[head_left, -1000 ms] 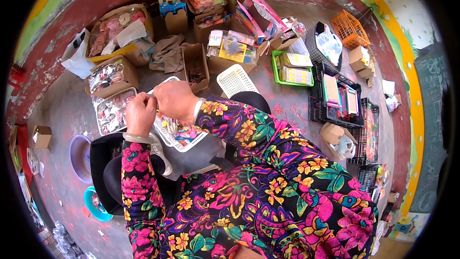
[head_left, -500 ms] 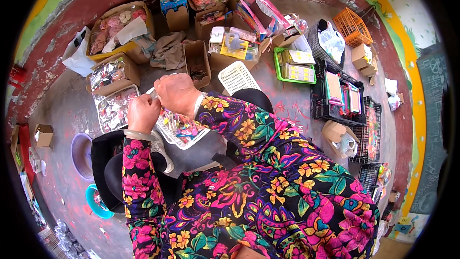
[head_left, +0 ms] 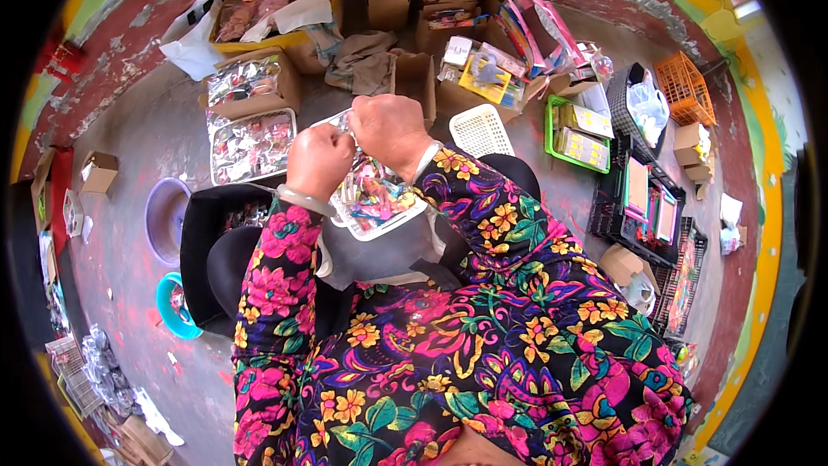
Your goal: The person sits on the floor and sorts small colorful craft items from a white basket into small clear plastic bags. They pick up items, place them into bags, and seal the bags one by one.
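Observation:
My left hand and my right hand are both closed, side by side and nearly touching at the fingers. They hang over a white plastic basket full of small colourful packaged items. The curled fingers point away from me, so whatever they pinch is hidden or too small to make out. Just left of them, a second white tray holds several small clear-wrapped pieces.
Behind the hands stand open cardboard boxes and an empty-looking white basket. To the left are a black bin, a purple basin and a turquoise basin. Green and black crates line the right.
The whole view has shifted, so the surroundings sit further right and slightly higher or lower in places. My hands stay closed and close together over the basket.

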`<state>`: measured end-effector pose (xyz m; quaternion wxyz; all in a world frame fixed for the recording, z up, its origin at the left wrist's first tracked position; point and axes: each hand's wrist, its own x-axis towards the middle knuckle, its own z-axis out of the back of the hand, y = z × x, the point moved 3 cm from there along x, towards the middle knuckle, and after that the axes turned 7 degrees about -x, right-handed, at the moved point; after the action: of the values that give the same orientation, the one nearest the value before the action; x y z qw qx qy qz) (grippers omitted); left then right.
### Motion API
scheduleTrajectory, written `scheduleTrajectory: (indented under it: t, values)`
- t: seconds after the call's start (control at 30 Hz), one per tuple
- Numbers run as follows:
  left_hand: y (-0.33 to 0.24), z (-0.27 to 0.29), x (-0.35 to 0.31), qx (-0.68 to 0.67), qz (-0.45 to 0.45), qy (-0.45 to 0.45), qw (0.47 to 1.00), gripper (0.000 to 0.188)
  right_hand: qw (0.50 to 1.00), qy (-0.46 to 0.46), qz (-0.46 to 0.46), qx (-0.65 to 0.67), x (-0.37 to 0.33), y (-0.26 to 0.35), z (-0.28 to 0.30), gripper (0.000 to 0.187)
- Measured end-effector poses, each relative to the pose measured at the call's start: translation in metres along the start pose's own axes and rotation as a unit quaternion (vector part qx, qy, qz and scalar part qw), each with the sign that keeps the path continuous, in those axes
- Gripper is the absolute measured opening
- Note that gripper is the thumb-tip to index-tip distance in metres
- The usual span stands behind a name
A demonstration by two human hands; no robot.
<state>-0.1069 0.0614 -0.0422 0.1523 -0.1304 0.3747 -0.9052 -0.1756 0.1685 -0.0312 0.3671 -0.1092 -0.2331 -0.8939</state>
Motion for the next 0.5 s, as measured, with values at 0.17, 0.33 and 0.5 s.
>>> scheduleTrajectory:
  t: [0.17, 0.33, 0.5]
  values:
    - [-0.003, 0.006, 0.001, 0.025, 0.071, -0.003, 0.997, 0.022, 0.999, 0.019, 0.035, -0.037, 0.002, -0.005, -0.003, 0.015]
    - [-0.004, 0.007, 0.002, 0.019, -0.161, -0.106, 0.981, 0.009, 0.988, 0.048, 0.120, -0.084, 0.000, 0.005, -0.006, 0.013]
    - [0.011, 0.001, 0.001, 0.034, -0.160, -0.101, 0.981, 0.005, 0.996, -0.026, 0.074, 0.042, -0.003, 0.005, -0.010, 0.007]
